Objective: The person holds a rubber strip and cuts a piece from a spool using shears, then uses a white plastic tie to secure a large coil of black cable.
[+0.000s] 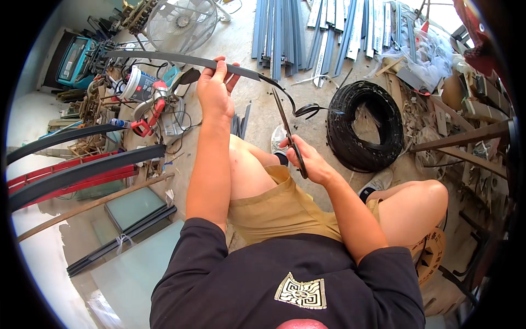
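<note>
My left hand [215, 90] is raised ahead of me, its fingers wrapped round a long dark grey profile bar [159, 56] that runs off to the far left. A thin black rubber strip [280, 86] trails from the bar's right end, curls, and leads toward a large black coil of strip [337, 129] on the floor at right. In my right hand [313, 159] is a pair of dark scissors [282, 109], blades pointing up and away, just below the strip and apart from the bar. Whether the blades are parted is hard to make out.
Bundles of grey and white profiles [278, 38] lie on the floor ahead. A fan [182, 22], a bucket [139, 83] and a red power tool [156, 104] stand at far left. Glass panes [134, 207] lie at left; plastic wrap [433, 60] and wooden beams [466, 137] are at right.
</note>
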The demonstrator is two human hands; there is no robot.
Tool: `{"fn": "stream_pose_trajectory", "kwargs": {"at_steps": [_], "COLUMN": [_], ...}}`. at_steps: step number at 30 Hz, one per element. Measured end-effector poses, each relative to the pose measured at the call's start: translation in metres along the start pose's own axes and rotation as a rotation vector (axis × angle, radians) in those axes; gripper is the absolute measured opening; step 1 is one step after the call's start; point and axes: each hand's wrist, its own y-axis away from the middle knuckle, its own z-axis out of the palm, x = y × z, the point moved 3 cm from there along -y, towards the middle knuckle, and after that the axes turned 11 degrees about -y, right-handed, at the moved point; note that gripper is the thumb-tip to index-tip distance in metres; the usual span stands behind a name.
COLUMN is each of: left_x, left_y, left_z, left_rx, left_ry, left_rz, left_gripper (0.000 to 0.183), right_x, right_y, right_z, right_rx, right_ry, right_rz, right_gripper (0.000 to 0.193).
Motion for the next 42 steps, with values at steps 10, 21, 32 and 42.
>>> {"fn": "stream_pose_trajectory", "kwargs": {"at_steps": [10, 21, 32, 42], "left_x": [-0.010, -0.016, -0.019, -0.026], "left_y": [0.017, 0.031, 0.036, 0.036], "left_z": [-0.001, 0.016, 0.025, 0.032], "left_rx": [-0.013, -0.149, -0.242, -0.257], "left_ry": [0.050, 0.002, -0.003, -0.104], "left_rz": [-0.044, -0.088, -0.100, -0.098], "left_gripper": [0.017, 0.019, 0.019, 0.018], "right_x": [0.010, -0.002, -0.005, 0.006], "right_y": [0.003, -0.009, -0.013, -0.006], "right_z": [-0.001, -0.004, -0.007, -0.009], "right_rx": [0.010, 0.026, 0.082, -0.047], "right_ry": [0.045, 0.050, 0.053, -0.298], "right_rz": [0.061, -0.003, -0.050, 0.065], "right_gripper": [0.062, 0.061, 0.066, 0.067]}}
